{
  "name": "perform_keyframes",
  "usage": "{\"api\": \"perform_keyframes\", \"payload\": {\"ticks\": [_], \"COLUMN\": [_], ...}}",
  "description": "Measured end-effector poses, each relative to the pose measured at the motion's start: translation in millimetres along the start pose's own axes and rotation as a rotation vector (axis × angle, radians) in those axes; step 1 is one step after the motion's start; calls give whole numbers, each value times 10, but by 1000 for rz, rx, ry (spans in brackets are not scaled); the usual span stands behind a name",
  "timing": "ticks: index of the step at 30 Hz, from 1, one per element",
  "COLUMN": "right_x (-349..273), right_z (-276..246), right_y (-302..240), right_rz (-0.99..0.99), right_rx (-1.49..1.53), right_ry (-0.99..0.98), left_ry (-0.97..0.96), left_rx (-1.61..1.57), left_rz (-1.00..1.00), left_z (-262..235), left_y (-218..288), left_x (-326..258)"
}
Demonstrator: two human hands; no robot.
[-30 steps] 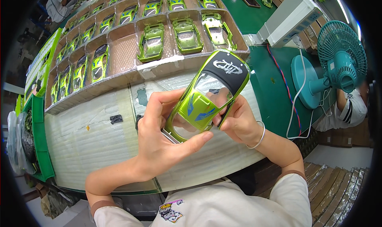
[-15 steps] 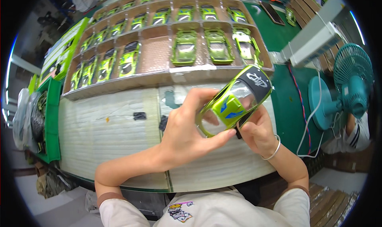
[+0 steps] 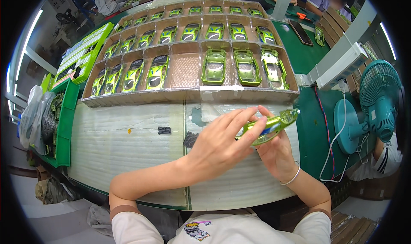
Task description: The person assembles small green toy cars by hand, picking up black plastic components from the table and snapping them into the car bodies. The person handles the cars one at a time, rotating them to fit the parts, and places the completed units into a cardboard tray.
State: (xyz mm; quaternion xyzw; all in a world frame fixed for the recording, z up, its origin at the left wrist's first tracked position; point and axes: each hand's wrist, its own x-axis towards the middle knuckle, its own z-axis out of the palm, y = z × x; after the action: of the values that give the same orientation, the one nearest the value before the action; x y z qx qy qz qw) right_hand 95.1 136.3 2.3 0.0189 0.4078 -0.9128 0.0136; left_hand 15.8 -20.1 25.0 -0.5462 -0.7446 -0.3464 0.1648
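A bright green toy car body shell (image 3: 274,127) with blue markings is held over the right part of the mat, turned on its side. My left hand (image 3: 224,137) grips it from the left, thumb on the near side and fingers over the top. From below and the right, my right hand (image 3: 276,155) supports it, its fingertips partly hidden behind the shell. Beyond my hands stands a divided cardboard box (image 3: 141,100) with rows of similar green shells. One front-row compartment (image 3: 185,66) shows just its textured bottom, beside a plain green shell (image 3: 213,67).
A padded white mat (image 3: 124,167) covers the table, with small black pieces (image 3: 164,130) on it. At left are a green crate (image 3: 64,128) and a light-green tray (image 3: 87,51). A teal fan (image 3: 379,102), cables and a phone (image 3: 301,32) are right. Other people sit beyond.
The shell has been turned from showing its roof and black end to a side-on pose. My left hand has shifted over its upper side. My view has tilted up, showing more of the box.
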Motion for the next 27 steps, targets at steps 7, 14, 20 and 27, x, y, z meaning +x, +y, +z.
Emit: {"api": "perform_keyframes", "payload": {"ticks": [7,14,20,27], "right_x": [35,65,78,103], "right_z": [18,-16,10,-58], "right_y": [-34,-27,-48,-79], "right_rz": [-165,-63,-136,-155], "right_rx": [-220,-322,-372,-403], "right_ry": [-11,11,-34,1], "left_ry": [-336,-4,91,-61], "left_rx": [-810,-172,614,927], "left_rz": [-733,-393,-627,-661], "left_z": [-182,-370,-566,-284], "left_y": [-11,-265,-869,-1157], "left_x": [85,139,362,312]}}
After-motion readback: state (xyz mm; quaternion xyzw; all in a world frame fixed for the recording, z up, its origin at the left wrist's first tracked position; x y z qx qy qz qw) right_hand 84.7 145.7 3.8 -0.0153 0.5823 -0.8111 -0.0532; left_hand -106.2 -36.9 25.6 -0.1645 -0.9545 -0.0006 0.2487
